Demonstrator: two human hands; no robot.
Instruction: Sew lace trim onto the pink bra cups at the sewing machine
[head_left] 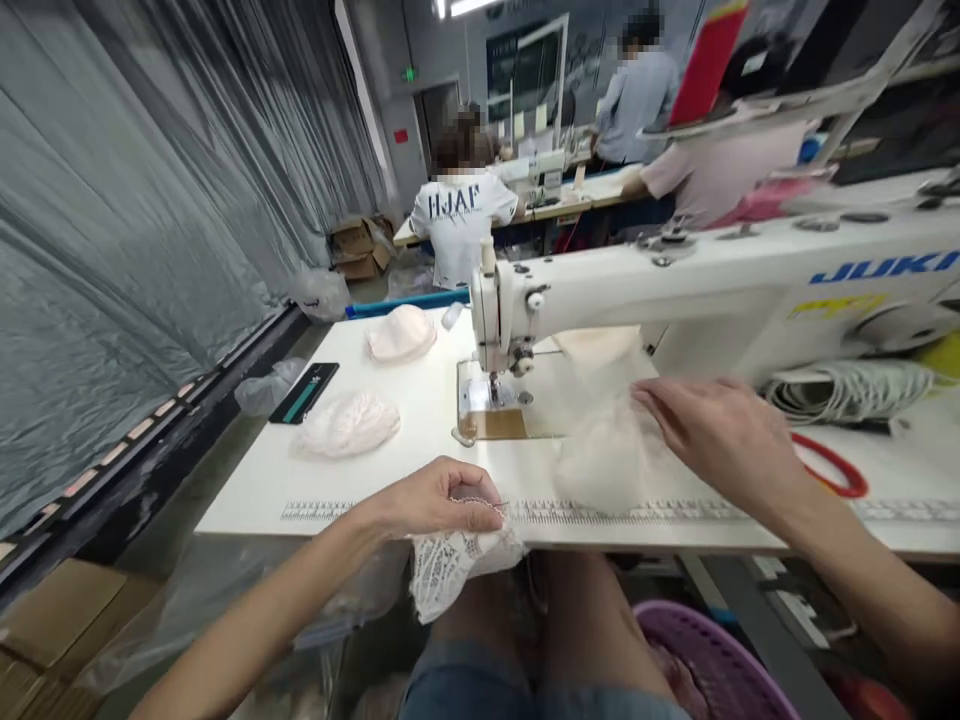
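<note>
- Lace piece (pixel 442 580): in front of the sewing machine (pixel 630 285), left hand (pixel 439 497) pinching it, not at the needle yet
- Sheer cloth (pixel 604 460): under the machine's arm, right hand (pixel 712 430) seemingly pinching its edge, kinda blurry
- Smooth cup (pixel 403 335), lacy cup (pixel 350 424): left of machine, probably done

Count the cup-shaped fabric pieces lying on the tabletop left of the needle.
2: a smooth cup toward the back, and a textured cup nearer, beside the black-and-teal object. Stacked layers may hide more.
</note>
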